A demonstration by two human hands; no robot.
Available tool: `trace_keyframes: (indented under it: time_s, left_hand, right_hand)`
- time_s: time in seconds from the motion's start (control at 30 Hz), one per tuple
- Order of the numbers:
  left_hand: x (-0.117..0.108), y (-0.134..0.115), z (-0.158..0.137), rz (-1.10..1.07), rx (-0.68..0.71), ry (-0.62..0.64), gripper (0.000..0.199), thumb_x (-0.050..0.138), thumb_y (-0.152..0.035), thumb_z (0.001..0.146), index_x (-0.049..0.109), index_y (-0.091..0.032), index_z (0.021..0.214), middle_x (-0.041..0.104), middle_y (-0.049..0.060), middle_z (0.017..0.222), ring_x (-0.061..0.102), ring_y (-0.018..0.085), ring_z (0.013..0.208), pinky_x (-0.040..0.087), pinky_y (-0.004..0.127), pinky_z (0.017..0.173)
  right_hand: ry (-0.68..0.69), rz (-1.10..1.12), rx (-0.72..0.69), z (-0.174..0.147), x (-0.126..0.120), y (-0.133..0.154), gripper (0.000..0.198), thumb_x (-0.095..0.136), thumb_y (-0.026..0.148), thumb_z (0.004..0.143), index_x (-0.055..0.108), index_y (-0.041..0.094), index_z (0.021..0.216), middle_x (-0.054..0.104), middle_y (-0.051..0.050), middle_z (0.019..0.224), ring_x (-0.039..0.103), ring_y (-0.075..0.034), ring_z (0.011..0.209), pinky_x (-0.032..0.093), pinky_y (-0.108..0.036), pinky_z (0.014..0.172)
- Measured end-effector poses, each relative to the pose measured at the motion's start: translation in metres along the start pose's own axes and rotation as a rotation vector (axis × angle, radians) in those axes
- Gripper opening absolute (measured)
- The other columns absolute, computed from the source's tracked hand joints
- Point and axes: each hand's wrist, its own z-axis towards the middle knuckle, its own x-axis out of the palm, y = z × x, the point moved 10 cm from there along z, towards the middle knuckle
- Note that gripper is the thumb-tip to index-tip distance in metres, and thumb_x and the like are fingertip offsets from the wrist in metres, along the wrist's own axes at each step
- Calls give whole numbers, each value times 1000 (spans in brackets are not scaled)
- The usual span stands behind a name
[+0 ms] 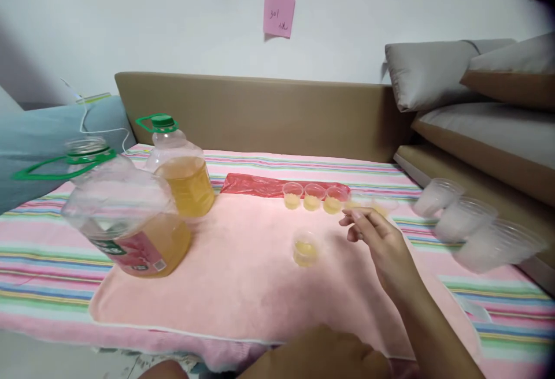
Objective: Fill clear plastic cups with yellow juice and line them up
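Observation:
My right hand [375, 237] reaches in from the lower right, fingers loosely bent and apart, with nothing visible in them. It is just in front of a row of small clear plastic cups [312, 199], each with some yellow liquid. Behind its fingers, more of the row is blurred and partly covered. A single clear cup [306, 250] with yellow liquid stands nearer, left of this hand. Low at the bottom edge is my left hand [329, 353], blurred and cut off, so its fingers do not show clearly.
At left stand a large uncapped juice jug [136, 246] and a green-capped jug [186, 179]. A pink mat [234, 286] covers part of the striped cloth. A red plastic sheet [251, 185] lies behind. Stacked clear cups [466, 220] lean at right beside cushions [489, 130].

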Motion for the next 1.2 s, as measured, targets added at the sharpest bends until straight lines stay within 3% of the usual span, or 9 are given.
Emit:
trace_keyframes:
  time_s: [0.13,0.23,0.3,0.37,0.5,0.63,0.77,0.97,1.2]
  left_hand:
    - [-3,13,4,89,101,-49,20,61,-41,101,62,-21,99,75,-2,83,69,14,69,43,31,52]
    - [-23,16,5,36,104,-184,38,35,-40,110,58,-21,88,69,-2,73,62,13,62,37,29,51]
    - [-45,22,1,-61,77,-306,45,29,-43,111,54,-20,81,64,-1,68,57,12,60,36,28,52]
    - [-71,41,-11,-142,-33,-422,44,36,-48,108,51,-21,76,61,-1,66,54,13,58,35,28,53]
    - [-123,113,-59,-251,-451,-724,45,48,-53,103,56,-20,73,54,-1,63,49,12,56,35,27,54]
    - [-147,163,-97,-297,-669,-927,45,45,-51,105,50,-21,72,45,-3,62,44,13,57,34,26,54]
    - [-153,189,-113,-353,-779,-1042,46,47,-51,105,45,-21,70,41,-3,63,39,13,59,32,26,56]
    - [-143,200,-121,-457,-853,-1088,44,50,-51,102,46,-21,71,41,-4,64,38,13,60,31,26,58]
    - [-127,196,-125,-515,-903,-1065,44,52,-52,101,47,-21,72,39,-4,64,37,13,61,31,26,58]
  right_hand:
    - [31,-121,37,-8,1,-19,36,69,59,99,66,23,104,58,-1,86,56,-20,82,43,-31,75]
    - [64,-170,38,-10,6,-25,32,70,56,100,64,25,106,49,3,77,50,-18,74,40,-31,70]
    - [83,-207,23,-10,10,-27,32,71,55,99,63,25,106,47,4,75,48,-18,70,40,-31,70]
    - [103,-255,10,-10,13,-29,33,73,55,97,62,25,108,47,4,75,49,-18,70,40,-32,71]
    - [127,-327,-20,-10,21,-26,37,77,55,93,60,25,105,52,3,80,51,-19,73,40,-32,71]
    - [106,-297,-81,-12,25,-17,30,69,51,99,56,24,100,59,-1,96,54,-20,83,42,-33,77]
    - [65,-262,-104,-12,23,-15,27,59,50,108,58,24,103,60,-3,102,56,-22,93,42,-33,77]
    - [-99,-261,-142,-12,0,-15,35,46,52,113,64,23,104,59,-4,96,56,-22,90,41,-35,82]
    - [-37,-319,-120,-15,8,-20,35,71,55,99,59,25,110,53,1,85,48,-19,71,40,-34,72]
